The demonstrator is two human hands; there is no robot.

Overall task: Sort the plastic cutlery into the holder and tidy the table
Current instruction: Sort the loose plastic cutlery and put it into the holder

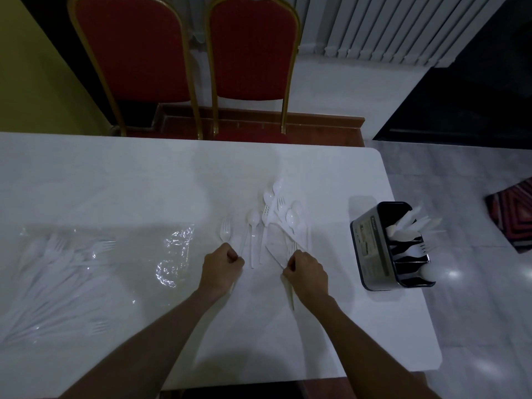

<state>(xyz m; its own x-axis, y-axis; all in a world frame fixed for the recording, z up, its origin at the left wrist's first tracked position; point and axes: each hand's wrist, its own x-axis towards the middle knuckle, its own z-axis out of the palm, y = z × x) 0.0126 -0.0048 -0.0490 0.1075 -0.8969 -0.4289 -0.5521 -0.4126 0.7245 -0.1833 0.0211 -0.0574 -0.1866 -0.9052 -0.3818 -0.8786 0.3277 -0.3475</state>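
Observation:
A loose pile of white plastic spoons, forks and knives (276, 217) lies mid-table on the white table (144, 174). My left hand (221, 262) is curled round a white fork (226, 231) whose tines point away from me. My right hand (306, 270) grips thin white cutlery (290, 292) at the near edge of the pile; its handle pokes out toward me. The black and grey cutlery holder (374, 254) stands at the table's right edge, with knives, forks and a spoon in its separate compartments.
A clear plastic bag (86, 272) holding several more white forks lies on the left half of the table. Two red chairs with gold frames (184, 67) stand behind the far edge. A patterned mat (515, 211) lies on the floor at right.

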